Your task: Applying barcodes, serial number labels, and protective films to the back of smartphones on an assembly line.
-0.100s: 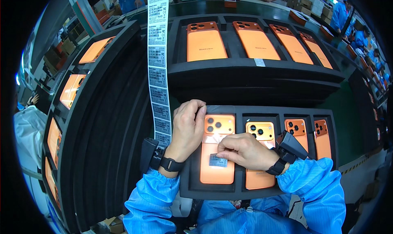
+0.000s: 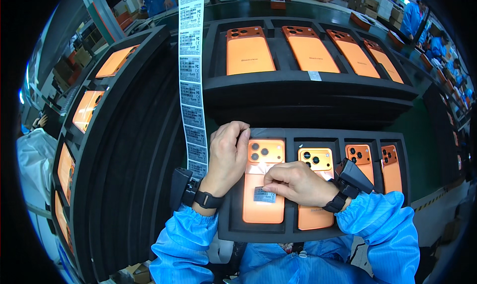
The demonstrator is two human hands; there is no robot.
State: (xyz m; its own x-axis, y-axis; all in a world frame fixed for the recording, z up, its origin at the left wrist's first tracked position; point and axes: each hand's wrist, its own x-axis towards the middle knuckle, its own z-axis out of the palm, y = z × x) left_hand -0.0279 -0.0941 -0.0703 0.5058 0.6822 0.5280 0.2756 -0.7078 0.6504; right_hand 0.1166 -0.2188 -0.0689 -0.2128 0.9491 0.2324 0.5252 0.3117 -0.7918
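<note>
Here, my right hand [image 2: 298, 184] pinches a silver rectangular label [image 2: 263, 195], likely flimsy, best edge-held; left hand [image 2: 228, 150], grip unclear, at black foam tray [image 2: 278, 235]'s far-left corner.

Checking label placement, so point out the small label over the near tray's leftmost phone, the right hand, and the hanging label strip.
Small label [image 2: 264, 196], head view: its printed face.
Right hand [image 2: 300, 184], head view: back of the hand.
Hanging label strip [image 2: 192, 85], head view: middle of its visible length.
</note>
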